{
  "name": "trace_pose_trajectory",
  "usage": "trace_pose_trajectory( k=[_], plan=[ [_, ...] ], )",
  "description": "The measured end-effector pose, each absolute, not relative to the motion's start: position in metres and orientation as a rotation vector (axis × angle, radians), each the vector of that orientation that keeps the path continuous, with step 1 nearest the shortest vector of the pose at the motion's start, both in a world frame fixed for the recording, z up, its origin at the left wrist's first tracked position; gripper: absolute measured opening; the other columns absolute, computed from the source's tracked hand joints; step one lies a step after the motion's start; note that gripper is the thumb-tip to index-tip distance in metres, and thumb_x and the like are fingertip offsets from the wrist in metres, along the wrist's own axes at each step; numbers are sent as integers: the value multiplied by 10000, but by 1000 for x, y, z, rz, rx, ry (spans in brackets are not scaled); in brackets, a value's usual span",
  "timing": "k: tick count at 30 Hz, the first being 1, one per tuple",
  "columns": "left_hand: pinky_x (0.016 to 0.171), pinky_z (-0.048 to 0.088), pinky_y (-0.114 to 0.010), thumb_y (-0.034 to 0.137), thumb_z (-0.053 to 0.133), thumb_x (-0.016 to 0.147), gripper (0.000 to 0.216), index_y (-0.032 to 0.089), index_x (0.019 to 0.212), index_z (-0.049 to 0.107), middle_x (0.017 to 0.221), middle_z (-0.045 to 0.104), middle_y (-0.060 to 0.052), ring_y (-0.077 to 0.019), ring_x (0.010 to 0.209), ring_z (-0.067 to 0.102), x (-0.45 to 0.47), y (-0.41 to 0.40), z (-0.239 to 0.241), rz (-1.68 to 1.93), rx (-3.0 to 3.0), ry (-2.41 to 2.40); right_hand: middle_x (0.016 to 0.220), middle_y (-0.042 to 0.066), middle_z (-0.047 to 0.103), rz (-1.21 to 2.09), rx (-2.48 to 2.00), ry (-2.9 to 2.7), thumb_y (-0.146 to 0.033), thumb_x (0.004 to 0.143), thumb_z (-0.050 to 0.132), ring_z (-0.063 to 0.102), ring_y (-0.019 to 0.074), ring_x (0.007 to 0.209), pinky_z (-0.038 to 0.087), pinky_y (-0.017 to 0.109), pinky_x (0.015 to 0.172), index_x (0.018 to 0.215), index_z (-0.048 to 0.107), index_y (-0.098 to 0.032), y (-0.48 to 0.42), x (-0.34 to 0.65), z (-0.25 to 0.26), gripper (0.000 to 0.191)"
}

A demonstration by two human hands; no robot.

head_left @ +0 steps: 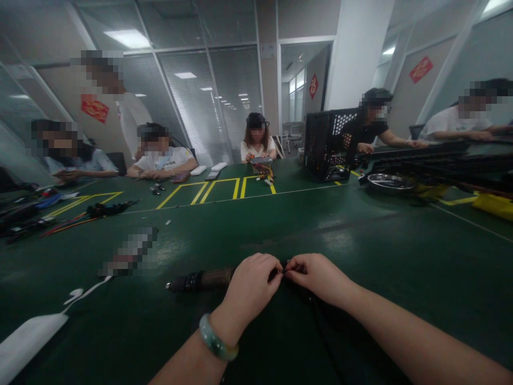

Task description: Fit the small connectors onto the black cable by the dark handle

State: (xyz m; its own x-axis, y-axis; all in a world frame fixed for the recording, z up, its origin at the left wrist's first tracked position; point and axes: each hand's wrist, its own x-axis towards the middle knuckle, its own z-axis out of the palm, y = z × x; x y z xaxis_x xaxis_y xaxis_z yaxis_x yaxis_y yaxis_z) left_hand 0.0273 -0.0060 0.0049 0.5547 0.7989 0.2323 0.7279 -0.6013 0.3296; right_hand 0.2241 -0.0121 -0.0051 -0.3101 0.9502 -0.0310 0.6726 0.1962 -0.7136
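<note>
Both my hands meet at the near middle of the green table (256, 224). My left hand (250, 286), with a pale green bangle on its wrist, is closed in a pinch on a small dark part at the end of a dark cable bundle (200, 279) that runs off to the left. My right hand (316, 278) is closed in a pinch on the same spot from the right, fingertips touching the left hand's. Thin black cables (320, 326) trail down toward me under the right wrist. What sits between the fingertips is too small and dark to make out.
A white flat item (28, 339) with a white cord lies at the near left. Cables and tools (92, 211) lie at the left, a black perforated case (331, 144) and a long black frame (433, 166) at the right. Several people sit around the far side.
</note>
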Motion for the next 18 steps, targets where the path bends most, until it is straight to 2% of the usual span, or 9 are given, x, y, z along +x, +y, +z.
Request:
trace_pose_trajectory(
  k=[9, 14, 18],
  plan=[
    [798, 456, -341, 207, 563, 862, 79, 229, 913, 619, 950, 635, 0, -187, 891, 572, 28, -5, 2, 566, 2599, 1279, 828, -7, 725, 878, -1512, -2054, -325, 853, 574, 647, 150, 718, 428, 221, 608, 915, 716, -234, -11, 225, -8, 180],
    [778, 450, -333, 209, 575, 855, 110, 232, 959, 599, 937, 631, -9, -190, 872, 576, 28, -4, 0, 552, 2567, 1329, 812, -7, 721, 899, -1489, -2047, -325, 850, 578, 641, 151, 712, 435, 222, 623, 909, 717, -230, -10, 224, -9, 178],
    [763, 446, -332, 219, 584, 848, 76, 230, 922, 591, 921, 625, -3, -191, 865, 570, 28, -4, 0, 549, 2564, 1336, 824, -1, 725, 912, -1499, -2051, -321, 849, 576, 646, 155, 720, 448, 222, 632, 912, 723, -228, -11, 225, -6, 185]
  ],
)
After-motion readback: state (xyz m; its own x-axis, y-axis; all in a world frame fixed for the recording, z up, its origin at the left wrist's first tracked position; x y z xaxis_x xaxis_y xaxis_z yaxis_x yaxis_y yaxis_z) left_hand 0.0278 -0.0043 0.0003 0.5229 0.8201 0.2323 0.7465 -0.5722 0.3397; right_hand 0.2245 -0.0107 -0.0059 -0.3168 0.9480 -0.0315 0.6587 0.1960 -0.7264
